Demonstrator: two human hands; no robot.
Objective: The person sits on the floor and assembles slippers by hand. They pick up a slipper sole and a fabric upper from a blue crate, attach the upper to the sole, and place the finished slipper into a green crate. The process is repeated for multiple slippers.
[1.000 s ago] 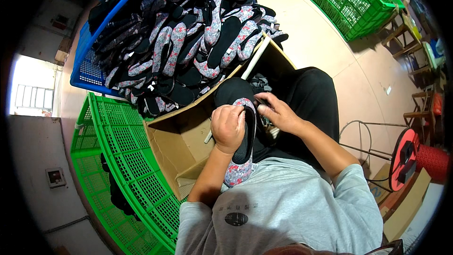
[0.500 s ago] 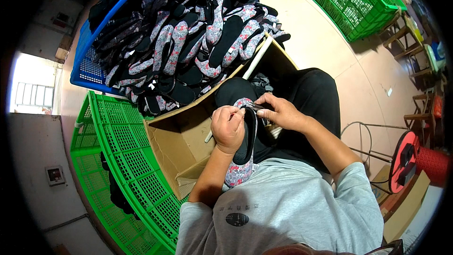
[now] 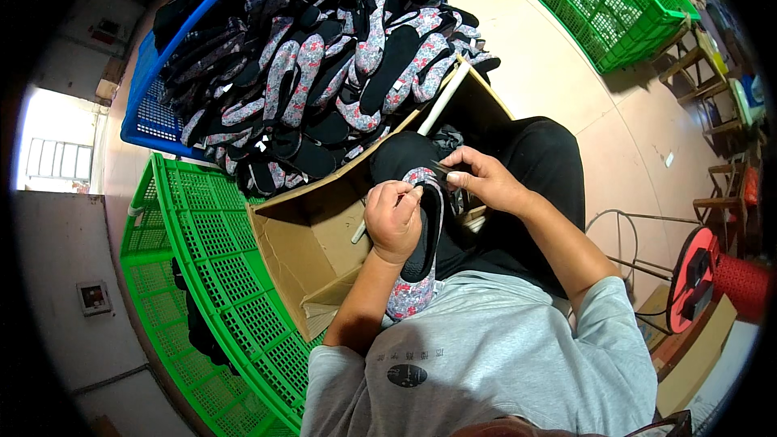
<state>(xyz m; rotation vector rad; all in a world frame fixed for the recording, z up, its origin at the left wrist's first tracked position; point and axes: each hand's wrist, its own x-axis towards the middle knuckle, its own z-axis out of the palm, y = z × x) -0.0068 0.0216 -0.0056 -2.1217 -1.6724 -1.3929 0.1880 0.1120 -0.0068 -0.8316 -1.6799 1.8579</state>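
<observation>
A floral-patterned cloth shoe (image 3: 411, 298) with a dark lining lies lengthwise on my lap, its heel end against my grey shirt. My left hand (image 3: 393, 217) is closed on the shoe's opening, thumb and fingers pinched at the upper edge. Just right of the shoe's far end, my right hand (image 3: 490, 181) is closed around a small dark metal tool (image 3: 442, 167), which looks like thread snips. Its tip points toward the shoe, and most of it is hidden by my fingers.
Beyond my knees a blue crate (image 3: 154, 117) is heaped with similar shoes (image 3: 307, 61). An open cardboard box (image 3: 283, 247) with a white pole (image 3: 443, 99) stands before me. A green crate (image 3: 235, 291) is at left, more green crates (image 3: 599, 12) at far right, and a red reel (image 3: 692, 275) nearer.
My right hand has drawn slightly up and away from the shoe's edge, with the small tool lifting along. My left hand and the shoe stay almost in place.
</observation>
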